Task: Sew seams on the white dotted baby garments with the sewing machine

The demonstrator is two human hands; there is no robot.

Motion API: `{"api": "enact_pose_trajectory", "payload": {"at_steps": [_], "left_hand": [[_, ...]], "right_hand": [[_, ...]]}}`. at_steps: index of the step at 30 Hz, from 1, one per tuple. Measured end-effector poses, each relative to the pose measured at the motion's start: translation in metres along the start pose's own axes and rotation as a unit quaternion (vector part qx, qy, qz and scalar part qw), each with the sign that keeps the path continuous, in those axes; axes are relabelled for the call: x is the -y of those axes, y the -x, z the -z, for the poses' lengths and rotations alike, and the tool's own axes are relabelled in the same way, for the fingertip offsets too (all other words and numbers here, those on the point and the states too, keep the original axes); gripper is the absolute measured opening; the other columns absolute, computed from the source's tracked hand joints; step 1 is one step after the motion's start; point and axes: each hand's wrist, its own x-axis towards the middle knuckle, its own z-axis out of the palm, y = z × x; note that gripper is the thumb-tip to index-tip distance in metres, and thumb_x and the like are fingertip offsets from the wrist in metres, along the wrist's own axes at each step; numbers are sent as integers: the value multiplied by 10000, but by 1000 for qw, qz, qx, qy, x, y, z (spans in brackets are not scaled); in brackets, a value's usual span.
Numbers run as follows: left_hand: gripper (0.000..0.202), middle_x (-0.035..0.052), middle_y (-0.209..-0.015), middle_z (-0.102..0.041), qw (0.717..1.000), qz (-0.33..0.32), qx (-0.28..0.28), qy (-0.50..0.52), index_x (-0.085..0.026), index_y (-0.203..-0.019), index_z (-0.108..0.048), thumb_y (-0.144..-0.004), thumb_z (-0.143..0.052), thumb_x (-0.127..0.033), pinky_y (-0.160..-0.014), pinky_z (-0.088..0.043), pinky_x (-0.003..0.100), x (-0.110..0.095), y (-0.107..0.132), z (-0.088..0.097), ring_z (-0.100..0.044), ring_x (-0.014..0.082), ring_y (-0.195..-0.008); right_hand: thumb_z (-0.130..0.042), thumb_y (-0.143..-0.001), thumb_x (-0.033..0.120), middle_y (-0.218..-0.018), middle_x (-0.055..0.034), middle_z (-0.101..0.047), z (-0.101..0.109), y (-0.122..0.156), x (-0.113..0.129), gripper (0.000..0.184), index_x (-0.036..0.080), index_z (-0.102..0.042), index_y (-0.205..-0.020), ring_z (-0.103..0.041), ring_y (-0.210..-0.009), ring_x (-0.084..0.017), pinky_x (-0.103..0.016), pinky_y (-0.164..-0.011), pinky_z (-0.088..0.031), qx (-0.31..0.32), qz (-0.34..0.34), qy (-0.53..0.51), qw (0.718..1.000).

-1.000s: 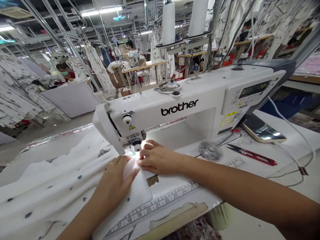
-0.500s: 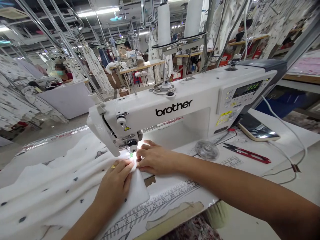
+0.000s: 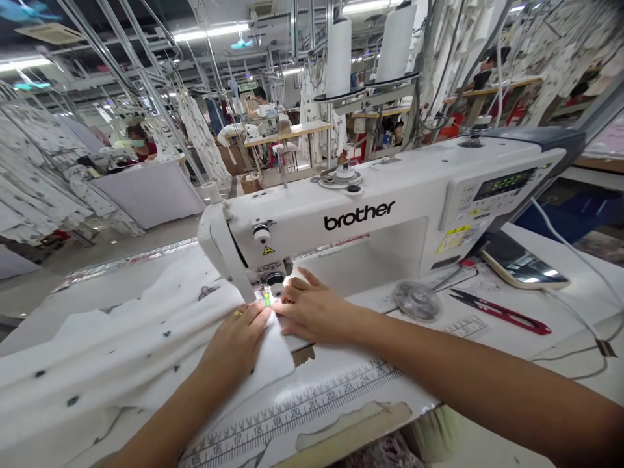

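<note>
A white fabric piece with small dark motifs lies over the left of the machine bed and runs under the needle area of a white Brother sewing machine. My left hand, with a yellow ring, has its fingers closed on the fabric edge just in front of the lit presser foot. Close by on the right, my right hand has its thumb and forefinger closed at the same edge, other fingers bent beside the needle. Both fingertips nearly meet. The cloth between them is mostly hidden.
Right of my hand lie a clear round bobbin case, red thread snips and a phone with a cable. A printed ruler runs along the front edge. White thread cones stand behind; a co-worker sits far left.
The whole view has shifted, so machine and hands appear further right. My left fingers now lie flatter on the fabric, and the raised fold at their tips no longer shows.
</note>
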Motion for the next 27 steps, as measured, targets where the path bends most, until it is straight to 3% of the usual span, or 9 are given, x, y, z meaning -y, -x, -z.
{"api": "enact_pose_trajectory", "payload": {"at_steps": [5, 10, 14, 18, 22, 24, 27], "left_hand": [[373, 101, -1217, -663, 1000, 9, 23, 0, -152, -1213, -585, -887, -423, -70, -963, -536, 439, -2, 3, 6, -620, 263, -1123], [640, 110, -1374, -550, 999, 23, 16, -28, -143, -1384, -435, -774, -346, 29, -1026, -467, 433, -19, 26, 21, -496, 255, -1286], [457, 124, -1214, -607, 994, 76, 11, -81, -135, -1254, -522, -843, -374, -3, -857, -492, 421, -18, 45, 31, -593, 275, -1059], [285, 87, -967, -638, 993, 47, -17, -109, -126, -1119, -579, -904, -413, -39, -824, -446, 415, -13, 48, 46, -592, 259, -891], [281, 68, -871, -608, 997, 3, -49, -60, -94, -1210, -559, -952, -447, -99, -832, -431, 396, -23, 33, 57, -562, 233, -837], [235, 67, -869, -602, 999, -22, -36, -25, -118, -1134, -591, -946, -453, -93, -834, -434, 395, -32, 24, 56, -557, 228, -838], [184, 107, -1032, -628, 999, -40, -13, 21, -138, -979, -600, -930, -434, -76, -907, -438, 411, -40, 18, 47, -567, 251, -995]], "right_hand": [[-532, -987, 351, -1007, -36, -655, 3, 0, -6, 213, 199, -675, -1027, -524, -1052, -211, -446, -1163, -154, -22, 40, -9, 999], [-520, -990, 309, -959, -28, -687, 7, 1, -7, 209, 178, -683, -983, -546, -957, -188, -377, -1073, -288, -43, 172, -24, 984], [-519, -986, 267, -1058, -18, -702, 8, 2, 0, 182, 170, -667, -1028, -538, -982, -183, -335, -975, -356, -17, 252, -41, 967], [-529, -970, 258, -1079, 24, -713, 9, 5, 6, 146, 198, -659, -1002, -518, -891, -177, -322, -835, -394, 14, 273, -63, 960], [-537, -961, 283, -989, 50, -717, 7, 8, 9, 142, 208, -654, -933, -480, -730, -156, -306, -705, -394, 24, 273, -88, 958], [-560, -952, 316, -939, 49, -715, 5, 9, 9, 146, 205, -655, -938, -483, -703, -148, -298, -685, -394, 21, 270, -99, 958], [-599, -929, 361, -879, 42, -710, 3, 9, 9, 168, 206, -661, -952, -515, -718, -150, -294, -678, -393, 23, 264, -109, 958]]}}
